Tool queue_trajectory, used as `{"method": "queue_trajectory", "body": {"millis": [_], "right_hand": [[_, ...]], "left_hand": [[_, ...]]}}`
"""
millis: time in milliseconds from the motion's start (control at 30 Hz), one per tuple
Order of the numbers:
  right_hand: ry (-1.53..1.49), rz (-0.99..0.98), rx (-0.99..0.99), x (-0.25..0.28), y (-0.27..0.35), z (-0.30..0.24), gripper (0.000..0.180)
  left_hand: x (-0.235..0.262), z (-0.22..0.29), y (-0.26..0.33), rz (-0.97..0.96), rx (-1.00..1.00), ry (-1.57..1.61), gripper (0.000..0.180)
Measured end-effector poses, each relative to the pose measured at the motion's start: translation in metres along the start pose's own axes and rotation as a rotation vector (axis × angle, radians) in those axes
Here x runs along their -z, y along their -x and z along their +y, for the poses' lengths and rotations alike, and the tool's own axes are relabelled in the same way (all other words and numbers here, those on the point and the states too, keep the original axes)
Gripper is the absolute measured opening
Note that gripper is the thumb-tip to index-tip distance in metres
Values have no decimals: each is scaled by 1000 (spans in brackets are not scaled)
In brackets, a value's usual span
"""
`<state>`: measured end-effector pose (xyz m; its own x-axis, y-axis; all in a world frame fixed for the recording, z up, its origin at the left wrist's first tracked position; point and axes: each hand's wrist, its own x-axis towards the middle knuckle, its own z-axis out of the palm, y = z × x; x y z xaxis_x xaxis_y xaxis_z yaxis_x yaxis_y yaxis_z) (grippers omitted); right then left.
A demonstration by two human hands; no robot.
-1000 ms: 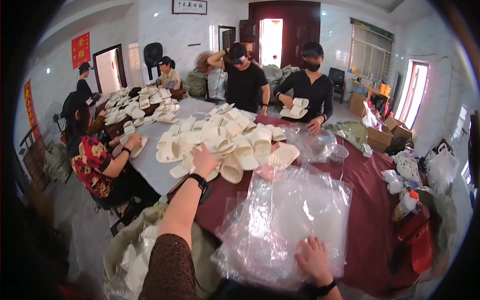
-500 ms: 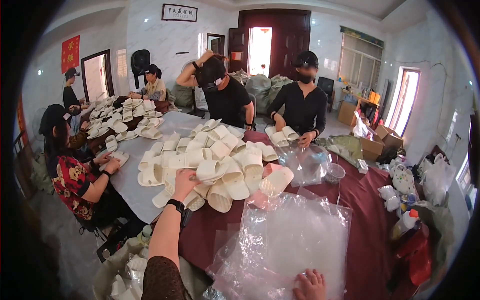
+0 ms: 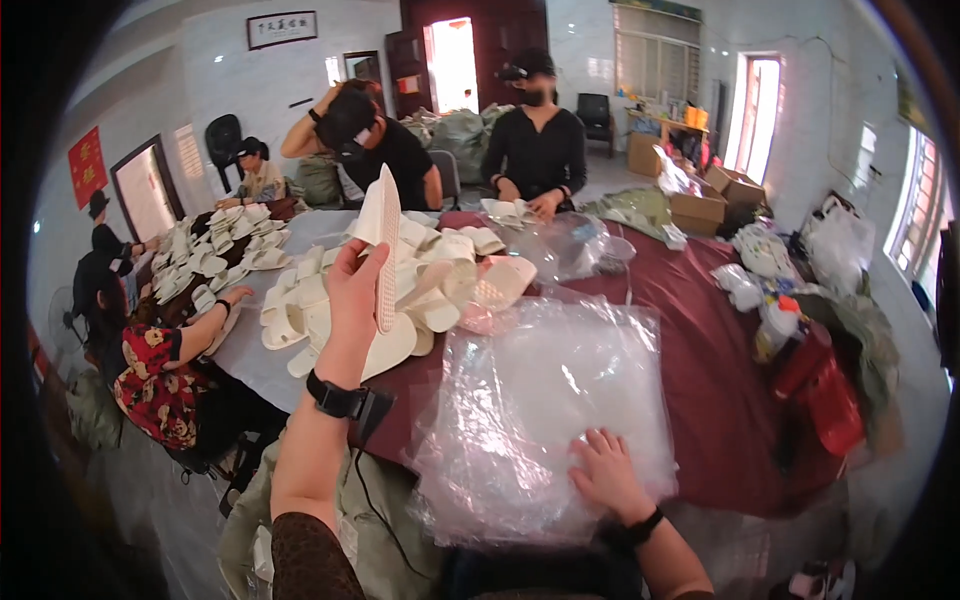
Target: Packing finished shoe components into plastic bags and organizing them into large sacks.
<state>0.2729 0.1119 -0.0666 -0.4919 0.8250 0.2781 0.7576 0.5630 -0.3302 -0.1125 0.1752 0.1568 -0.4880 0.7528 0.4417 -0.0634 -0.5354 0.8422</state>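
My left hand [image 3: 352, 300] is raised above the table and grips a cream slipper [image 3: 384, 240] held upright, its dotted sole toward me. Below and behind it lies a heap of cream slippers [image 3: 440, 285] on the table. My right hand [image 3: 608, 472] rests flat, fingers spread, on a stack of clear plastic bags [image 3: 545, 410] at the near edge of the dark red tablecloth [image 3: 700, 360]. A black watch sits on my left wrist, a dark band on the right.
Two people in black [image 3: 540, 150] work at the far side of the table. A person in a red floral top [image 3: 160, 375] sits at the left beside more slippers [image 3: 215, 255]. Loose bags, bottles and cardboard boxes [image 3: 715, 195] crowd the right side.
My left hand took a slipper from the heap and lifted it upright. My right hand slid up onto the plastic bags. The view shifted toward the table.
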Motion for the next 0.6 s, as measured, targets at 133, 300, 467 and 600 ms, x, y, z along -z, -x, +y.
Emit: {"method": "queue_trajectory", "body": {"millis": [133,300,467,600], "right_hand": [[-9,9,20,-3,3,0,47],[20,20,10,-18,7,4,50],[-46,121,105,-24,19,15,60],[-48,119,94,-27,23,27,62]], "left_hand": [[-63,-2,62,-136,50,-74,29],[-122,-101,166,-463,147,-222,42],[-119,-129,211,-974,402,-446,40],[-80,-136,170,-746,-448,-1088,52]]}}
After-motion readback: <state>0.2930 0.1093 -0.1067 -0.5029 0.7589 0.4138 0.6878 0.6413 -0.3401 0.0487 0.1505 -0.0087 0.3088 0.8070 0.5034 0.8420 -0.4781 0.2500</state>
